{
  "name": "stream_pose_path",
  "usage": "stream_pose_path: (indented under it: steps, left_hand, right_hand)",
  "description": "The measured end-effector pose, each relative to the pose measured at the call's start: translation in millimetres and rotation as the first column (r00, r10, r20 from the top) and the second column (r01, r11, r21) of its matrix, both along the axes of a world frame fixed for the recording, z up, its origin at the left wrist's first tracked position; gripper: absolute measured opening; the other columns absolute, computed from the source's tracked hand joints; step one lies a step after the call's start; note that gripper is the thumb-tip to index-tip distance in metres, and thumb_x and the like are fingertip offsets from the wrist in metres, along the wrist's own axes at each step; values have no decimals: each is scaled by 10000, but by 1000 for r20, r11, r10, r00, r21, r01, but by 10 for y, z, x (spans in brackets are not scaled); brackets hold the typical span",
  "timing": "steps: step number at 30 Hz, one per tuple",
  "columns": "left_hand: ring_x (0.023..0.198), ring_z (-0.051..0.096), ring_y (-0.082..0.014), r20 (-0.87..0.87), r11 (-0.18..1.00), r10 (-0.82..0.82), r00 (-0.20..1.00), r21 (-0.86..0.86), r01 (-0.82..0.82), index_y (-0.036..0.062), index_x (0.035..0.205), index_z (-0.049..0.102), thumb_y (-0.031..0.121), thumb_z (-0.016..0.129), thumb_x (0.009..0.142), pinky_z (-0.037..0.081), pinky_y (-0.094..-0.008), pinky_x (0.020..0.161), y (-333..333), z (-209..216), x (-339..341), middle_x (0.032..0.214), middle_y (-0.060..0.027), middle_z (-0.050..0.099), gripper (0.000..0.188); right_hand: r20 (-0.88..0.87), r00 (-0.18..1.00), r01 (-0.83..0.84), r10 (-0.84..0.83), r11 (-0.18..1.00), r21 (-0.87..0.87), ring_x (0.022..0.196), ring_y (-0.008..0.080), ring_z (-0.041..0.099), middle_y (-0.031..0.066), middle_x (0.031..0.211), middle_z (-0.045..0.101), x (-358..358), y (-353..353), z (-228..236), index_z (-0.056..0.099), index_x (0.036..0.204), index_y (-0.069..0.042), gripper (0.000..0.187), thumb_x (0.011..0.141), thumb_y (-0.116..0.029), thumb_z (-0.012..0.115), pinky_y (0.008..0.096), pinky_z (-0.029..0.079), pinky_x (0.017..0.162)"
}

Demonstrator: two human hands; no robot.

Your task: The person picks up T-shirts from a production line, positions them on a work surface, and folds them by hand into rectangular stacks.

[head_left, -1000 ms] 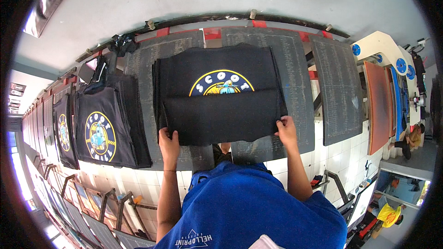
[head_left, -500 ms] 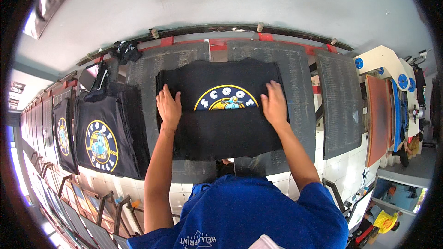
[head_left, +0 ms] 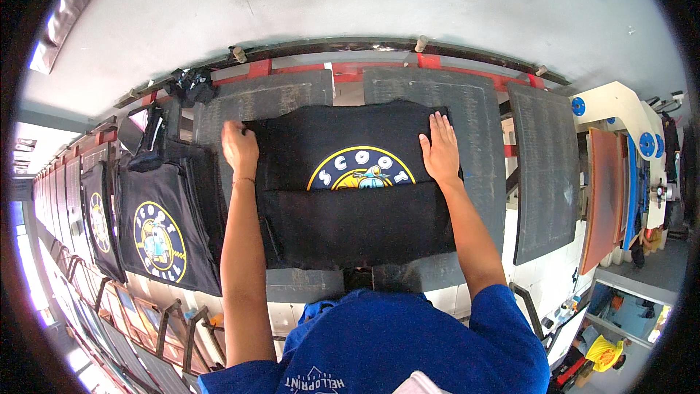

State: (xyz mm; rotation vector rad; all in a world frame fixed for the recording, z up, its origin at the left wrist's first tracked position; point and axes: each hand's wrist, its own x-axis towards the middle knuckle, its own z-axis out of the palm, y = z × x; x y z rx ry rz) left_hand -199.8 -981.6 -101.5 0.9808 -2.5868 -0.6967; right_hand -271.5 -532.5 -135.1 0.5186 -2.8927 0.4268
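Note:
In front of me a stack of black fabric pieces (head_left: 350, 230) lies across two dark grey boards. Its near part is folded over, so only the upper half of a round navy-and-yellow print (head_left: 362, 168) with a light-blue scooter shows. My left hand (head_left: 239, 152) is at the stack's far left corner, its fingers curled in and closed on the fabric edge. Flat on the right side of the fabric rests my right hand (head_left: 440, 149), fingers stretched out. Further left lies another pile of black fabric (head_left: 171, 208) with the same print, uncovered.
Dark grey boards (head_left: 543, 175) stand in a row along a red frame, under a wall rail (head_left: 335, 47). Crumpled black cloth (head_left: 191, 86) hangs at the far left. At right are an orange-brown panel (head_left: 602, 197) and a cream machine part with blue discs (head_left: 609, 106). A person in yellow (head_left: 604, 354) is lower right.
My left hand has moved left and away from me to the fabric's corner, its fingers curling. My right hand has shifted slightly and lies flatter, fingers straighter.

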Motion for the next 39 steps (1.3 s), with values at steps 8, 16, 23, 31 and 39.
stream_pose_path:
  steps: [8,16,23,31,39]
  left_hand:
    - [1050,555,-379,-105,855,-474,875,-293,428,43,1159,616,71,668,833,469,-449,919,644,-22,-247,1100,-176,569,331]
    - [955,642,-366,-101,863,-503,858,-102,494,91,1057,648,130,651,887,547,-442,788,925,-49,-595,1100,-140,592,175]
    - [880,661,-373,-195,785,-619,761,-114,609,46,1056,566,87,607,913,540,-466,758,860,-130,-193,1017,-159,639,154]
    - [1013,584,-345,-24,757,-628,778,-254,602,41,1177,598,38,652,845,488,-421,917,562,-91,-194,1084,-137,607,337]
    - [961,634,-378,-145,796,-602,785,-29,605,-9,1022,603,-42,612,818,524,-423,838,717,412,1012,1026,-179,637,208]
  right_hand:
    - [-100,995,-22,12,995,-99,1310,373,452,177,1389,513,-172,-247,171,494,1348,-11,499,918,-226,626,486,354,1092]
    - [-200,974,-124,108,990,-71,1120,287,561,77,1152,621,-642,-513,262,625,1112,-114,306,827,-175,718,449,420,966]
    - [-271,914,-354,302,920,-167,1006,266,608,64,989,663,-359,-326,310,607,984,-90,181,828,-121,695,425,434,921]
    - [-191,948,-256,253,967,10,1049,261,580,62,983,653,-501,4,427,630,1031,-113,235,800,-101,670,438,428,909]
    - [-155,931,-350,332,931,-108,932,313,585,95,925,625,649,458,688,625,1014,-103,288,741,-80,713,458,431,867]
